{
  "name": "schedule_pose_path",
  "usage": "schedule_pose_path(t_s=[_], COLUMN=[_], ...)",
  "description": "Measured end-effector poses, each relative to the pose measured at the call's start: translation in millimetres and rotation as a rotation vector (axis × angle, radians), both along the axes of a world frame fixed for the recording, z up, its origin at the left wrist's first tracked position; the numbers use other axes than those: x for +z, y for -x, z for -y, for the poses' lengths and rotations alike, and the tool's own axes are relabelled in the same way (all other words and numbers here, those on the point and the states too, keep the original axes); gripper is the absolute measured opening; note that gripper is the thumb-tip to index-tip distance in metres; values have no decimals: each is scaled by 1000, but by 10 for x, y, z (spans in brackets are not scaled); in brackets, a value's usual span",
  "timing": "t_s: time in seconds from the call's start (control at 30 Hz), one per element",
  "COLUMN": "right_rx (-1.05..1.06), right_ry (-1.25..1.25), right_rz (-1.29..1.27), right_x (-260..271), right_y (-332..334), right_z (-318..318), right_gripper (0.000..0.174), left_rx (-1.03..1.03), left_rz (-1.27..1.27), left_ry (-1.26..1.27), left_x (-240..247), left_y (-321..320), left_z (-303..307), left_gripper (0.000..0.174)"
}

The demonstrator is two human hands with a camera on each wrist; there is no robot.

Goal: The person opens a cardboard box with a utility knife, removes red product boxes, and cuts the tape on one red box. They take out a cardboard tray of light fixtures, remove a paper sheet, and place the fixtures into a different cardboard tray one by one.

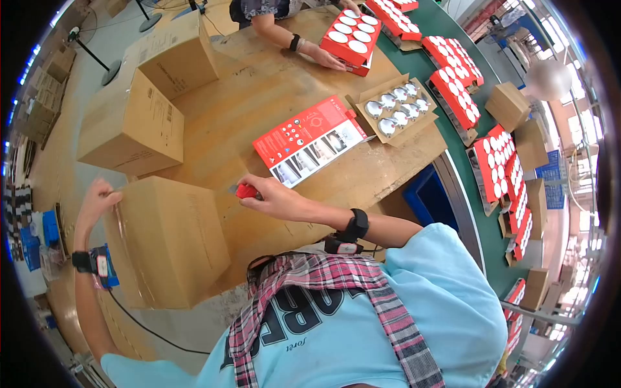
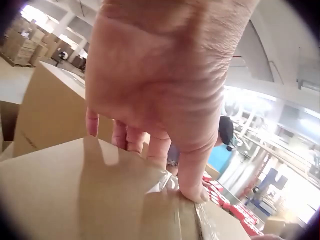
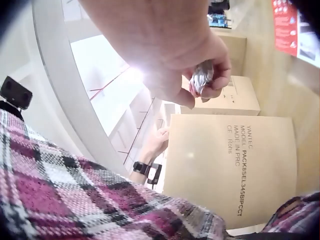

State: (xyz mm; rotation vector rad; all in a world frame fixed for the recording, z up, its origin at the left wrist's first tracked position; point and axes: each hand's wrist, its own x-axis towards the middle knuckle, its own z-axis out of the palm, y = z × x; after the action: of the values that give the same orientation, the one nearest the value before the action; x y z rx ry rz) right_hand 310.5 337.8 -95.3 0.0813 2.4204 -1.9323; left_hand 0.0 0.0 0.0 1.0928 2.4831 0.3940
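Observation:
A closed cardboard box [image 1: 168,239] with clear tape stands at the table's near left edge; its printed side [image 3: 230,170] shows in the right wrist view. My left hand [image 1: 97,204] rests at the box's far-left top edge, thumb on the taped seam and fingers over the edge [image 2: 160,90]. Above and right of the box, my right hand [image 1: 278,199] grips a small red tool [image 1: 246,191], apart from the box. In the right wrist view the fingers of that hand [image 3: 175,65] curl round a silvery, shiny part of the held tool [image 3: 201,79].
Two more cartons [image 1: 139,123] [image 1: 178,55] stand behind the box. A flat red printed package [image 1: 310,139] lies beside an open tray of silvery round items [image 1: 396,110]. Across the table, another person's hands hold a red box [image 1: 351,39]. Red packs [image 1: 454,97] line the green conveyor [image 1: 482,226].

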Motion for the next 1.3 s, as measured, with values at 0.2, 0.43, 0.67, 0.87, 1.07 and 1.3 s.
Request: schedule_pose_path(t_s=[0.2,0.43,0.67,0.87,1.07,1.3], right_rx=[70,123,104,132,189,217], right_ry=[205,272,306,378,281,205], right_rz=[142,-29,-78,133,170,345], right_x=[128,187,224,39,317,626], right_y=[-71,-47,293,439,465,802], right_z=[80,531,593,476,780,633], right_gripper=[34,49,40,22,27,32], left_rx=[477,876,1064,1098,1205,1159], left_rz=[87,154,414,727,491,438], left_ry=[-94,-315,-590,-681,-856,-1050], left_x=[-149,-95,502,-281,38,-70], left_y=[-19,-413,-1366,-1328,-1805,-1893], left_z=[951,982,305,741,922,906], left_gripper=[40,28,32,30,26,20])
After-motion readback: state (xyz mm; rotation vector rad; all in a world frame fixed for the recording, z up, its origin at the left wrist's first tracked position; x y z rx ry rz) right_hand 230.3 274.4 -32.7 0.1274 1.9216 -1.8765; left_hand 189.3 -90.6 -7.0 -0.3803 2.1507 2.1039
